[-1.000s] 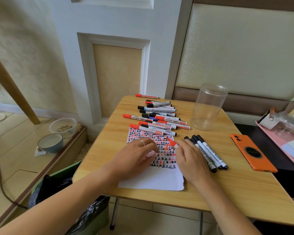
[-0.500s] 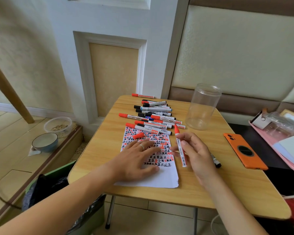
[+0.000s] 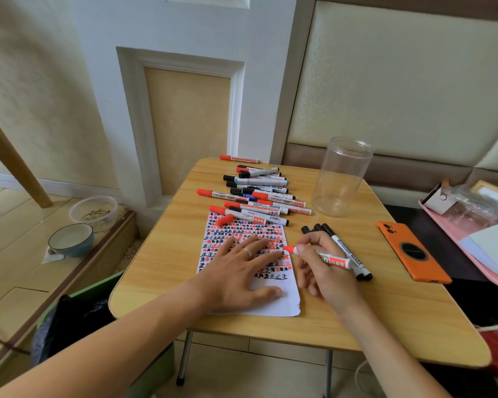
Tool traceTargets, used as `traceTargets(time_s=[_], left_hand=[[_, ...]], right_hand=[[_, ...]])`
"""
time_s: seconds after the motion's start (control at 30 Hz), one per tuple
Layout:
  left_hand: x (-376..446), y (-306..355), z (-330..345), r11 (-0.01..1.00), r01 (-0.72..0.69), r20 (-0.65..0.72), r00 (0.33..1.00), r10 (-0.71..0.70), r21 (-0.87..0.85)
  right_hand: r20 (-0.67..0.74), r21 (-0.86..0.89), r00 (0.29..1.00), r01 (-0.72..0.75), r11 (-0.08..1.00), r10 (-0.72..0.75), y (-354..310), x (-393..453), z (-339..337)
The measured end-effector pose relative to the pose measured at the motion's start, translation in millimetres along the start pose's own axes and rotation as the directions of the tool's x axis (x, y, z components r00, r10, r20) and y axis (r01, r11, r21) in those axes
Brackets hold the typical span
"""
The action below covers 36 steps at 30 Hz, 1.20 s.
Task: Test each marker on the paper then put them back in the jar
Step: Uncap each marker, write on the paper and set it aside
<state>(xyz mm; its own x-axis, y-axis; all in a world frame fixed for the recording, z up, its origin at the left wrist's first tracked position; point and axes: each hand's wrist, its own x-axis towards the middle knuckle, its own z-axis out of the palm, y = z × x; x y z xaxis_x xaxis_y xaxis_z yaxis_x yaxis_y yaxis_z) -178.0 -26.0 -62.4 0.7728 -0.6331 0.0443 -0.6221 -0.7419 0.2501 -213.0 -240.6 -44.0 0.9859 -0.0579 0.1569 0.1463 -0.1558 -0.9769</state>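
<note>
The left hand (image 3: 239, 271) lies flat on the paper (image 3: 273, 305) w/ fingers spread, holding it down; it grips nothing; the right hand (image 3: 325, 268) pinches a red marker (image 3: 322, 255) btw thumb and fingers, just right of the sheet; its cap is off and the red tip points left, touching or nearly touching the paper's right edge; I can't tell which. The marker's long side runs left to right, tilted a bit, tip low and tail up toward the right; so the next mark sits right by the tip, and the right hand is the one to make it, I think; a small slide left should do it.

The lower part of the paper is blank; the upper part is packed w/ red and black test marks; the loose red cap (image 3: 224, 220) lies on the sheet's top left corner, past the left hand. Three black markers (image 3: 348, 254) lie side by side just behind the right hand, partly under it. Farther back a pile of markers (image 3: 259, 196) lies across the desk (image 3: 400, 320), mostly left to right; one lone red one (image 3: 238, 158) sits at the far edge. The clear jar (image 3: 339, 176) stands upright on the far right, w/ nothing in it, well apart from the hands; so no marker is back in yet, and lots of the job is left.

An orange phone (image 3: 411, 254) lies on the desk's right side; a pink tray (image 3: 454, 245) w/ papers sits beyond it. On the floor to the left are a blue bowl (image 3: 71, 239) and a plastic tub (image 3: 94, 209); a white wall panel stands behind.
</note>
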Motion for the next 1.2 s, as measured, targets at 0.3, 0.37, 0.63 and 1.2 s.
traceTargets(time_s=[0.3, 0.37, 0.63, 1.2], left_hand=[[7.2, 13.1, 2.3, 0.993, 0.107, -0.034, 0.994, -0.108, -0.046], [8.7, 16.4, 6.2, 0.993, 0.119, -0.044, 0.992, -0.120, -0.027], [8.6, 14.8, 10.7, 0.992, 0.128, -0.029, 0.991, -0.128, 0.009], [8.5, 20.5, 5.4, 0.990, 0.132, 0.022, 0.991, -0.134, 0.057]], right_hand=[[-0.052, -0.131, 0.997, -0.055, 0.990, 0.048, 9.3, -1.8, -11.4], [-0.044, -0.137, 0.998, -0.054, 0.989, 0.049, 9.4, -2.3, -11.5], [-0.026, -0.202, 0.997, -0.075, 0.976, 0.071, 9.0, -5.1, -9.8], [-0.033, -0.248, 0.995, -0.097, 0.964, 0.092, 5.9, -7.1, -6.6]])
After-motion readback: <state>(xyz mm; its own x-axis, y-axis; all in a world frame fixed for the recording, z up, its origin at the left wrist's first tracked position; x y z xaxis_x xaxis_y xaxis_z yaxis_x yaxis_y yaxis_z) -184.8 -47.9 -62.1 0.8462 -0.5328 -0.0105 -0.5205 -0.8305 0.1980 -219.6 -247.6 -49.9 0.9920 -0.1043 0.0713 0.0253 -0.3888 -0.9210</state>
